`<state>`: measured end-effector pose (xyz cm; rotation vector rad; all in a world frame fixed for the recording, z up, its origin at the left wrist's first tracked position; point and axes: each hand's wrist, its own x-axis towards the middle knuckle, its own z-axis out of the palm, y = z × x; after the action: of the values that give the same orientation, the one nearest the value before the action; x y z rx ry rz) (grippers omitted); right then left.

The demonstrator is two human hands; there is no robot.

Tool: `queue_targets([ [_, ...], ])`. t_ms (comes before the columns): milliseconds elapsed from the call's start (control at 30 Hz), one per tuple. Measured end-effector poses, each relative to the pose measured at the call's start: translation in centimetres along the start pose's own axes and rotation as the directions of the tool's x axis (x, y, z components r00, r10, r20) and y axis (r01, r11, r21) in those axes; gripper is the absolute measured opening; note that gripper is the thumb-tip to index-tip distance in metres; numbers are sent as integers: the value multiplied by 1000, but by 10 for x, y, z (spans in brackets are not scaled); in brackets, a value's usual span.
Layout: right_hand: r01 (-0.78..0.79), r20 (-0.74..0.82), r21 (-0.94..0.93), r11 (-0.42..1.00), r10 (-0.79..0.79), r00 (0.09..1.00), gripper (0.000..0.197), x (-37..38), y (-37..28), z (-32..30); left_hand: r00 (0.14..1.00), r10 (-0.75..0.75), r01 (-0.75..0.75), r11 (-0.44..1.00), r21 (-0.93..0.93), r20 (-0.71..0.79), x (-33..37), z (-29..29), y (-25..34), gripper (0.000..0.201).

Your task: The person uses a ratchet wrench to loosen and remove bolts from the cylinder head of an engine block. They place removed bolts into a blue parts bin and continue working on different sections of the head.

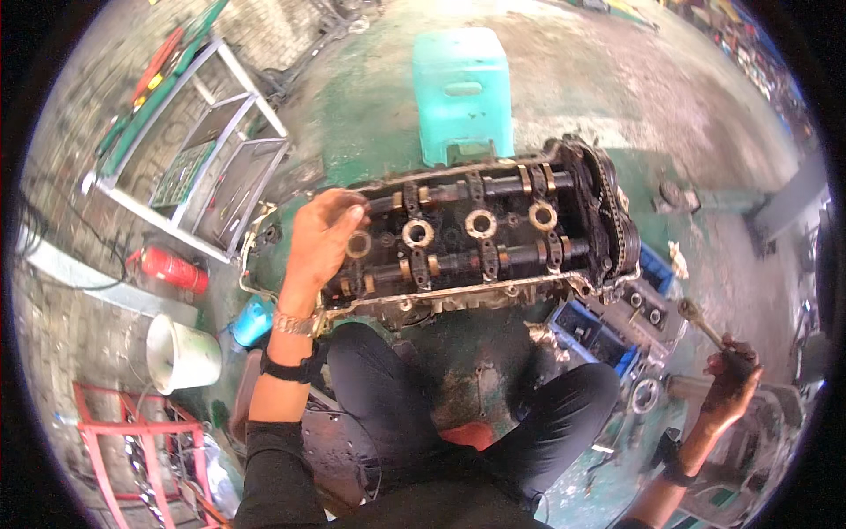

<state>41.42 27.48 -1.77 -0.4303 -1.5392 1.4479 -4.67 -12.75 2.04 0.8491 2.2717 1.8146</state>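
An engine cylinder head (pixel 449 238) lies across in front of my knees, dark and oily. Two camshafts (pixel 507 185) run along it, and a timing chain (pixel 608 212) wraps its right end. Over the left end is my left hand (pixel 322 236), fingers curled and thumb pressed toward them; what they hold, if anything, is hidden. My right hand (pixel 733 388) is off to the lower right, closed around the handle of a ratchet wrench (pixel 701 322). The wrench's head points up and left, apart from the engine.
A turquoise plastic stool (pixel 463 93) stands beyond the engine. Blue bins (pixel 595 339) and metal engine parts (pixel 648 309) lie to its right. Leftward are a metal shelf rack (pixel 211 150), a red fire extinguisher (pixel 172 269), a white bucket (pixel 183 354) and a red frame (pixel 141 429).
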Motion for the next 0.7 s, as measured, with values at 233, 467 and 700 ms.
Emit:
queue_targets([
  [233,-75,129,640,765,-11,992,51,40,-71,167,996,64,-57,993,105,-57,13,13,-6,17],
  [467,-349,322,797,493,142,936,45,39,-22,330,999,15,-18,997,-74,-40,31,35,6,28],
  [700,-367,220,846,387,373,901,47,40,18,393,997,54,-60,988,-140,-47,46,40,-14,39],
])
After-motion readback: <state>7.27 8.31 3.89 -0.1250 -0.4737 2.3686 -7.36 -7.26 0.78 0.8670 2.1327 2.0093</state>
